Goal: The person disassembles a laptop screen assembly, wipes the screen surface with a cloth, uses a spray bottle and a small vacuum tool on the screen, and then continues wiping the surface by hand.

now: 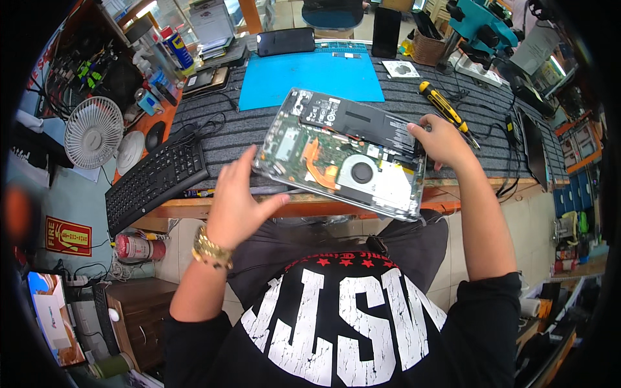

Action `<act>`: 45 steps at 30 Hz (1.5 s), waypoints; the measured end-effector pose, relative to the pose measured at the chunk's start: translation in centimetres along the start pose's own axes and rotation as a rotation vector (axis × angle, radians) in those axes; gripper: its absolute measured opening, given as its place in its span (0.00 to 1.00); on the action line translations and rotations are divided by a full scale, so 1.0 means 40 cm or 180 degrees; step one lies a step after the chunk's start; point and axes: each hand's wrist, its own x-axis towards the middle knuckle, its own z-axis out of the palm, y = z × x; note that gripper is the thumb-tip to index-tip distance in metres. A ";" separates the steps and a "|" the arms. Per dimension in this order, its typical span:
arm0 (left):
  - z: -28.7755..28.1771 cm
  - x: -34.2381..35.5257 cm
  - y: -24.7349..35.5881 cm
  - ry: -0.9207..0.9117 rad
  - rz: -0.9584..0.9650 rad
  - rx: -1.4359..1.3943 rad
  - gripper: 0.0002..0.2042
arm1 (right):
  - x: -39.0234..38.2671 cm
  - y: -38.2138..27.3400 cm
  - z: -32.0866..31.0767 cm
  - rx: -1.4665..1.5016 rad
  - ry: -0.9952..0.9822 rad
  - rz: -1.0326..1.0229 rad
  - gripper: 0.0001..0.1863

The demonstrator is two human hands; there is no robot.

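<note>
Opened laptop base (pixel 343 158) mid-frame, tilted over the near edge of the tabletop (pixel 401 97).
Left hand (pixel 236 197): fingers spread by its left corner, contact unclear; right hand's (pixel 446 143) fingers pinch the right edge. Round-hubbed fan (pixel 360 171), copper-coloured heat pipe (pixel 314 161), green circuit board (pixel 333 150), then long black battery (pixel 356 124); blue mat (pixel 310 77) beyond, upper centre.

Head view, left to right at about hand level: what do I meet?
White fan, keyboard, left hand, opened laptop, right hand.
</note>
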 end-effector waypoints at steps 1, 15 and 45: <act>0.011 -0.026 0.022 0.0061 -0.0054 0.0038 0.50 | 0.023 -0.006 -0.010 -0.0003 -0.0085 0.0013 0.37; 0.087 -0.127 0.128 0.0127 -0.0039 -0.0666 0.44 | -0.010 -0.018 0.068 -0.0647 0.1318 -0.1847 0.27; 0.156 -0.003 0.090 0.0068 0.1008 -0.0758 0.46 | -0.334 -0.187 0.340 0.0985 -0.0320 -0.1504 0.02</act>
